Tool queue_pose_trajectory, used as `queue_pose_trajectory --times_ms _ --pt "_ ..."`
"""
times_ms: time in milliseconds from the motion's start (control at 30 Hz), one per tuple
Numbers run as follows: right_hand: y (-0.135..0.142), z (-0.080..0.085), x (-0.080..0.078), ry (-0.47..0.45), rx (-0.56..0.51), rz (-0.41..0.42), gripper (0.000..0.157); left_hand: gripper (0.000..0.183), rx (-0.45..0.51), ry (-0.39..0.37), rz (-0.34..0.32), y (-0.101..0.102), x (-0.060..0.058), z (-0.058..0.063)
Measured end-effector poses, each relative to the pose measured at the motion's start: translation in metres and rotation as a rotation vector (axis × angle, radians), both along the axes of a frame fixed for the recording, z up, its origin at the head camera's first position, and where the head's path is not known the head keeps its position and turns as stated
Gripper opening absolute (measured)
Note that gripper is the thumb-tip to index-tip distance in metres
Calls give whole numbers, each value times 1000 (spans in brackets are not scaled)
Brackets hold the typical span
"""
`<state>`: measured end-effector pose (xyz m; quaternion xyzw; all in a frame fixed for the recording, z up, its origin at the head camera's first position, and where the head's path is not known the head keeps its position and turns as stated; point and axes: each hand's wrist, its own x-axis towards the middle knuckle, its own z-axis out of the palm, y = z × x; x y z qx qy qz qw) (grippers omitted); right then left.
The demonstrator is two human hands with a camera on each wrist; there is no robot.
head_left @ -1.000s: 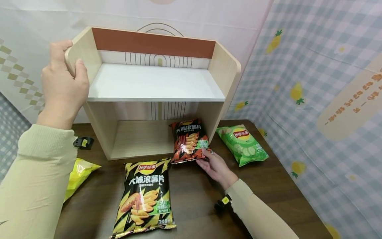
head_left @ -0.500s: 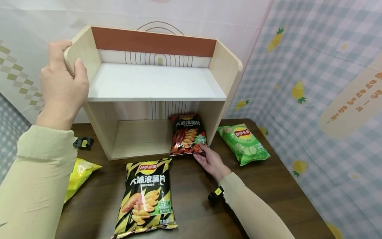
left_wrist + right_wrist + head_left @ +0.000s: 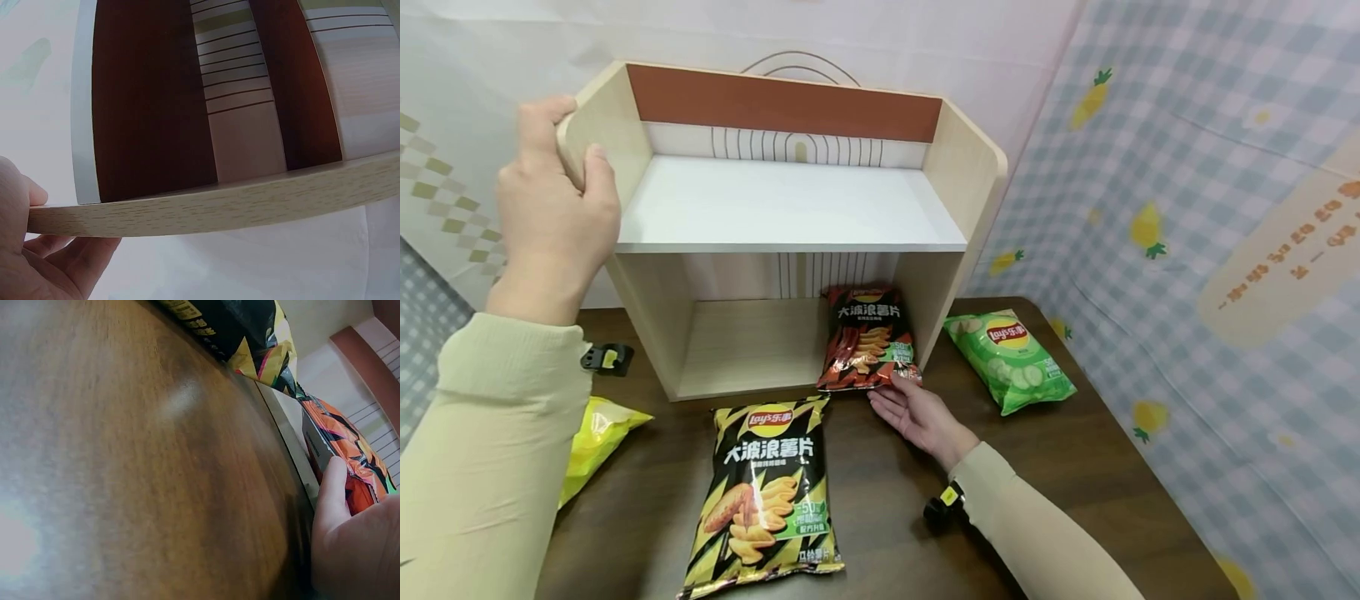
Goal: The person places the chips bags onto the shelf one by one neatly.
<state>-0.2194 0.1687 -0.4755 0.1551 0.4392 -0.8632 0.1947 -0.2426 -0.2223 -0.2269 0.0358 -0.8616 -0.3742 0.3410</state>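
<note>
My left hand [image 3: 557,208] grips the upper left side panel of a pale wooden shelf [image 3: 973,179]; in the left wrist view, thumb and fingers [image 3: 94,259] lie on opposite sides of the board. A red and black potato chip bag [image 3: 868,337] leans at the right end of the lower compartment, its printed front facing me. At that bag's lower right corner is my right hand [image 3: 921,417], fingers fairly straight along the bottom edge and thumb at the corner. The right wrist view shows a fingertip [image 3: 336,465] against the bag's lower end.
A black and yellow chip bag [image 3: 767,492] lies on the dark wooden table [image 3: 880,517] before the shelf. To the right lies a green chip bag [image 3: 1011,358]. A yellow bag [image 3: 598,442] is partly hidden behind the left sleeve. Patterned cloth [image 3: 1150,167] borders the right side.
The red chip bag has moved back and slightly left, deeper into the lower compartment. My right hand has followed it, its fingers loosening at the corner. The left hand keeps its grip on the panel.
</note>
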Motion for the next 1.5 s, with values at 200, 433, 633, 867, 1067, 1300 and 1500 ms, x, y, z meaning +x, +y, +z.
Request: queue_pose_trajectory --times_ms 200,433,633,867,1067,1300,1500 --pt "-2 7 -9 35 58 -11 44 44 4 0 3 -1 1 0" --pt "3 7 -20 8 83 -45 39 44 -5 13 4 0 1 0" --pt "7 5 -20 5 84 -23 44 44 -9 30 9 1 1 0" --pt "7 8 -14 -23 81 7 42 45 -10 30 12 1 1 1" --pt "2 12 -2 -9 128 101 53 44 -12 21 5 0 2 1" --pt "-12 12 20 96 304 233 65 45 -4 2 -13 0 1 0" --pt "-27 13 37 168 444 294 67 45 -5 4 -14 0 1 0"
